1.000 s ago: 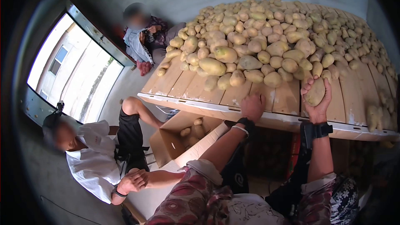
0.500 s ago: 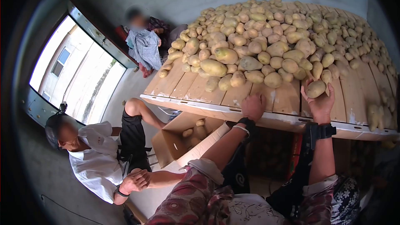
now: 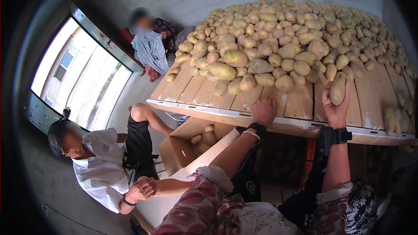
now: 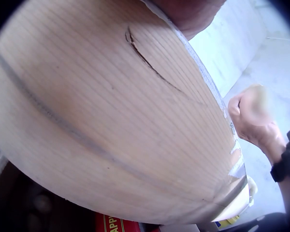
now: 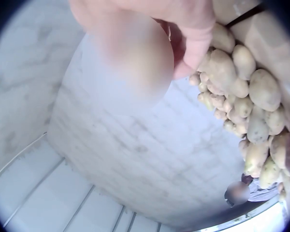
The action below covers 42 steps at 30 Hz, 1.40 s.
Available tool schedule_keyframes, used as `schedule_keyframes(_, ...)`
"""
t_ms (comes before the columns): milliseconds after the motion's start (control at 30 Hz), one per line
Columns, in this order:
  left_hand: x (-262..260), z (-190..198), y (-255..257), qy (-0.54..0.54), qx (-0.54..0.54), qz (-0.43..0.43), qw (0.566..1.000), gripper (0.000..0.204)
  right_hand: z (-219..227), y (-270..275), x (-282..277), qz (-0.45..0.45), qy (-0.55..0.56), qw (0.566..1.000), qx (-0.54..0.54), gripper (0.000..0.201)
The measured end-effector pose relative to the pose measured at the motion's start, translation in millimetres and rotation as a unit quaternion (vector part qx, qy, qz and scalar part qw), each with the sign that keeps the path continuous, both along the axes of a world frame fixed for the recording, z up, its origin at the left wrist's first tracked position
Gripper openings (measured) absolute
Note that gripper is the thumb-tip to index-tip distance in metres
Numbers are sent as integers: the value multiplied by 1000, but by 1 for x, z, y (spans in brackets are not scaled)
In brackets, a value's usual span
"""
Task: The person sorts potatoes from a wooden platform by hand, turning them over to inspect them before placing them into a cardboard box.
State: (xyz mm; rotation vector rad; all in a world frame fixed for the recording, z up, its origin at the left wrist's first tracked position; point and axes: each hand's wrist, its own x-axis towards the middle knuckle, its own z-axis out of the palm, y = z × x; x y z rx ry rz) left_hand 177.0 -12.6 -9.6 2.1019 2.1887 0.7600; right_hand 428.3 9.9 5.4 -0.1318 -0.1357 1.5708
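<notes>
An elongated potato stands nearly upright in my right hand, gripped between thumb and fingers just above the front part of the wooden table. In the right wrist view, fingers wrap over the side of this potato, which is blurred close to the camera. My left hand rests curled on the table's front edge, back upward and with no object visible in it; its fingertips are hidden. Behind both hands spreads a large heap of potatoes.
Below the edge of the plank table, a cardboard box contains several potatoes. One person in a white shirt sits at the left, near the box. Another person sits beyond the table's left end, by a bright doorway.
My right hand has turned the potato, first lying in the palm, then tilted across the fingertips, now upright with its long side showing. The left hand stays at the table edge.
</notes>
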Motion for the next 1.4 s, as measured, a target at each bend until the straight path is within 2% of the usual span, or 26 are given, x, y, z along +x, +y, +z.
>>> schedule_keyframes(67,1,0,-1,4,8,-5,1000,31,19,-10,-4,-14,42,999,2,38)
schedule_keyframes(133,0,-3,2,6,7,-6,1000,31,31,-16,-8,55,100,993,5,40)
schedule_keyframes(267,2,4,0,-20,-32,8,999,29,26,-14,-10,30,58,998,18,41)
schedule_keyframes(467,3,4,0,-18,-24,6,1000,28,17,-15,-10,38,42,998,6,41)
schedule_keyframes(567,2,3,-1,-16,-17,2,1000,28,2,-4,-10,56,-22,998,2,41)
schedule_keyframes(733,0,4,-1,-17,-9,-11,1000,29,18,-8,-19,17,-37,999,-7,36)
schedule_keyframes(933,0,6,-1,-23,-18,-5,1000,30,17,-8,-12,72,12,997,3,28)
schedule_keyframes(1033,2,2,0,-5,-22,-3,1000,29,19,-9,-14,57,32,997,-32,27)
schedule_keyframes(1100,0,3,0,10,-14,0,1000,28,18,-9,-14,59,36,997,-26,27)
schedule_keyframes(1200,2,3,-1,-31,-26,-3,999,30,20,-10,-15,56,30,998,-23,26)
schedule_keyframes(1400,1,0,-1,2,-5,-7,1000,29,18,-11,-14,59,23,998,-7,28)
